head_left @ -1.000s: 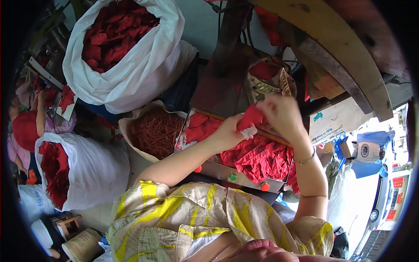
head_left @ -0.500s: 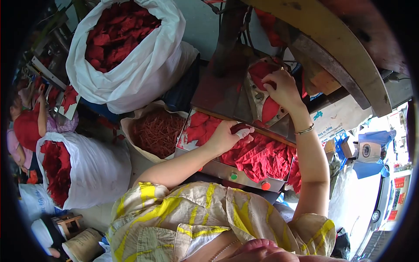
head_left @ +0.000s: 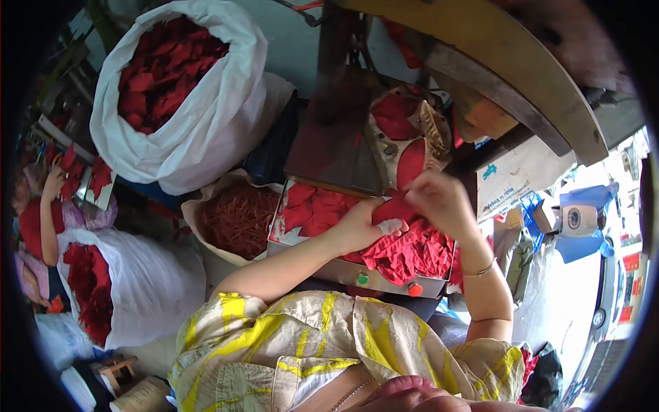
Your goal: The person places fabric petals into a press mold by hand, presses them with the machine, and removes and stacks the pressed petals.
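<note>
My left hand (head_left: 362,225), with a pale wrap on its thumb, holds a red cloth piece (head_left: 392,211) above the metal tray. My right hand (head_left: 439,200), slightly blurred, is at the right side of that piece with its fingers bent together; what they pinch is hard to make out. Just beyond the hands lies a metal mould (head_left: 388,151) with red pieces on it and a ridged part at its right. Crumpled red cloth (head_left: 412,253) and flatter red pieces (head_left: 312,207) fill the tray (head_left: 322,269) below my hands.
A large white sack (head_left: 237,103) of red pieces stands at upper left, another white sack (head_left: 154,288) below it. Between them and the tray is a bag of red strands (head_left: 237,221). A curved machine arm (head_left: 508,86) overhangs the right. Another person's arm (head_left: 49,216) shows far left.
My right hand has come back from the mould toward my left hand. The ridged part on the mould now stands raised. The view has shifted slightly.
</note>
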A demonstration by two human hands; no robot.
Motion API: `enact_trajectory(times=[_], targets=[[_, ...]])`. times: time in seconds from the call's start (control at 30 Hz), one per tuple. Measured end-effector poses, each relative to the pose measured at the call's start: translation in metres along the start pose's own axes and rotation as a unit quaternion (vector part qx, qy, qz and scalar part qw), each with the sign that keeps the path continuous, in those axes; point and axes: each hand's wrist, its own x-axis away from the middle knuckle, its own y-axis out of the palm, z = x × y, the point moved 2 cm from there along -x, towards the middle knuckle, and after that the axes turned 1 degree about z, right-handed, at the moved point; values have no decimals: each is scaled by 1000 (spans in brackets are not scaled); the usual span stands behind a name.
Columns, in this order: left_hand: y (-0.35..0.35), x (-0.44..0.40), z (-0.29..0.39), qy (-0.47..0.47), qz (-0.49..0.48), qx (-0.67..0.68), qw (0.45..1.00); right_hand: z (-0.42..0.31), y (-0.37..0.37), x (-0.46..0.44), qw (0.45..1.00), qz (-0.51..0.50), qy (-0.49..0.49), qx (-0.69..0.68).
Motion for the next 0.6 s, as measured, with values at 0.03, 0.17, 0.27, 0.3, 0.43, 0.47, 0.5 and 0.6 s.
enact_trajectory(times=[0.03, 0.17, 0.27, 0.3, 0.43, 0.47, 0.5, 0.6], targets=[[4, 0, -1, 0, -8, 1, 1000, 5, -18, -4, 995, 81, -13, -55], [17, 2, -7, -55, -71, 98, 991, 14, -99, -45, 967, 186, -11, 174], [21, -2, -16, -108, -13, 60, 992, 37, -120, -103, 905, 191, -202, 321], [23, -4, -19, -111, -16, 59, 992, 49, -117, -114, 732, 236, -461, 442], [22, -9, -27, -44, 41, 38, 997, 60, -100, -144, 746, 214, -412, 479], [22, -9, -23, -35, 71, 53, 995, 61, -94, -147, 858, 154, -275, 406], [22, -9, -20, -26, 101, 69, 992, 71, -90, -148, 903, 117, -203, 361], [21, -12, -18, -53, 122, 111, 985, 103, -79, -151, 882, 220, -229, 348]])
